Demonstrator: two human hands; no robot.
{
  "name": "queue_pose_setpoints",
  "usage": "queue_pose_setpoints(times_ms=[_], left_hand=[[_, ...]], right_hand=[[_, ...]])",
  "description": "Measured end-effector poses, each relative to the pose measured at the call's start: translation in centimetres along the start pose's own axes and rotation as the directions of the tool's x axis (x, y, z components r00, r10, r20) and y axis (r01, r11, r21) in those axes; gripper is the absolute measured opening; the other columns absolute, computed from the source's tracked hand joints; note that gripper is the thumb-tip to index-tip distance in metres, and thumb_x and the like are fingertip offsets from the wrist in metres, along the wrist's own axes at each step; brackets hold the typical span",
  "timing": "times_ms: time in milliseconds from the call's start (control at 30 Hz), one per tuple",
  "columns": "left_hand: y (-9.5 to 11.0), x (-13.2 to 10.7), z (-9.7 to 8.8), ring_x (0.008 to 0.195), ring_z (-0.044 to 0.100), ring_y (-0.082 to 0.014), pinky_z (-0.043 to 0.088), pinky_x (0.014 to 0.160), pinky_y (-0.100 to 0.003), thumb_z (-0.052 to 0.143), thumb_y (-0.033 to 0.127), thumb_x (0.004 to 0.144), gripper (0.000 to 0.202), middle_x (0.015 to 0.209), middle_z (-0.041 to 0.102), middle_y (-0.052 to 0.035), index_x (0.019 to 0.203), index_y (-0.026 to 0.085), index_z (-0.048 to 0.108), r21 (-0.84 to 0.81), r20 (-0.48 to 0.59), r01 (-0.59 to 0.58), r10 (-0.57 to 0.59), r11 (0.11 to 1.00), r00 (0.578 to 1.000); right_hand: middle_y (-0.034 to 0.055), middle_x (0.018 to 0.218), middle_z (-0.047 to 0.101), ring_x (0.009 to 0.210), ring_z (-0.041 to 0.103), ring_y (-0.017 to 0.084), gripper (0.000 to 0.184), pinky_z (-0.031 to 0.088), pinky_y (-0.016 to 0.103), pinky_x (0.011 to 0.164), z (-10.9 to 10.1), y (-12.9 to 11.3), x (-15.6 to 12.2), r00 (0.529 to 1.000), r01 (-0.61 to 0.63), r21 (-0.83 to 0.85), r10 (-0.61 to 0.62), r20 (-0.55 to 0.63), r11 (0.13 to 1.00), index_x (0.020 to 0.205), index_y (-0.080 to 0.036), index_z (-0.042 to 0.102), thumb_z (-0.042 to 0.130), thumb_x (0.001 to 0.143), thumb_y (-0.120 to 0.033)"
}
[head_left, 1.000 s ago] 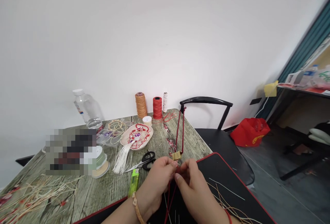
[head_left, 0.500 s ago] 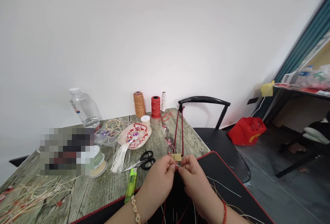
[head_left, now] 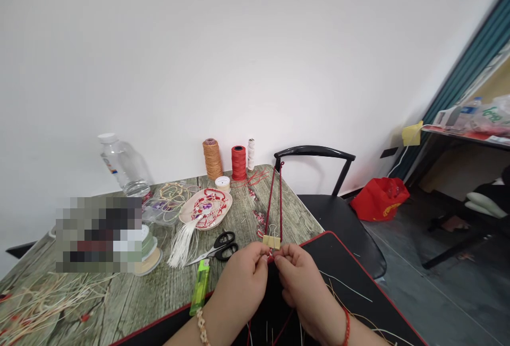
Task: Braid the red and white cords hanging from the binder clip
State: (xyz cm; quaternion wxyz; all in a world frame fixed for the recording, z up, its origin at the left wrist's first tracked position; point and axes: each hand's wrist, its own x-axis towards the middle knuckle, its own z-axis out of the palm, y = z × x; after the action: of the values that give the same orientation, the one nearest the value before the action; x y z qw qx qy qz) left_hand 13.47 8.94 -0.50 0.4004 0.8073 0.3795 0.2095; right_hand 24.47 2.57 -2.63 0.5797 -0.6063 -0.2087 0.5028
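Right hand (head_left: 298,277) has risen nearer the yellow clip (head_left: 271,242) since the earliest frame; it and the left hand (head_left: 247,276) pinch red cordwork (head_left: 271,258) narrowly, just below. Uneven pull could skew the cordwork — or drag it from the clip.

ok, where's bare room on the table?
Bare wood: between the burgundy cord and right edge of the table; between the loose threads and green lighter. Crowded: around plate and scissors, and below binder clip at left hand and right hand.
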Motion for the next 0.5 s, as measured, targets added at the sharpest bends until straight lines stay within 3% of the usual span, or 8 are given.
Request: queue_pose_setpoints(times_ms=[267, 500], left_hand=[[-0.09, -0.19, 0.17, 0.078, 0.064, -0.0215, 0.043, 0.072, -0.028, 0.043, 0.018, 0.085, 0.024, 0.082, 0.07, -0.0059, 0.087, 0.02, 0.067, -0.031, -0.021, -0.003, 0.002, 1.0, 1.0], [-0.14, -0.17, 0.33, 0.08, 0.064, -0.0221, 0.042, 0.072, -0.03, 0.041, 0.018, 0.086, 0.024, 0.085, 0.07, -0.0065, 0.089, 0.02, 0.065, -0.01, -0.001, -0.009, 0.009, 1.0, 1.0]], right_hand=[[-0.0137, 0.041, 0.03, 0.036, 0.017, 0.004, 0.015, 0.009, 0.018, 0.034, 0.14, -0.72, -0.19, 0.997, -0.077, 0.051, 0.076, 0.032, 0.996, 0.074, -0.021, 0.047, 0.058, 0.069, -0.029], [-0.0142, 0.039, 0.027, 0.034, 0.015, 0.004, 0.01, 0.007, 0.018, 0.034, 0.12, -0.51, 0.15, 0.996, -0.083, 0.04, 0.082, 0.026, 0.996, 0.07, -0.022, 0.045, 0.055, 0.071, -0.022]])
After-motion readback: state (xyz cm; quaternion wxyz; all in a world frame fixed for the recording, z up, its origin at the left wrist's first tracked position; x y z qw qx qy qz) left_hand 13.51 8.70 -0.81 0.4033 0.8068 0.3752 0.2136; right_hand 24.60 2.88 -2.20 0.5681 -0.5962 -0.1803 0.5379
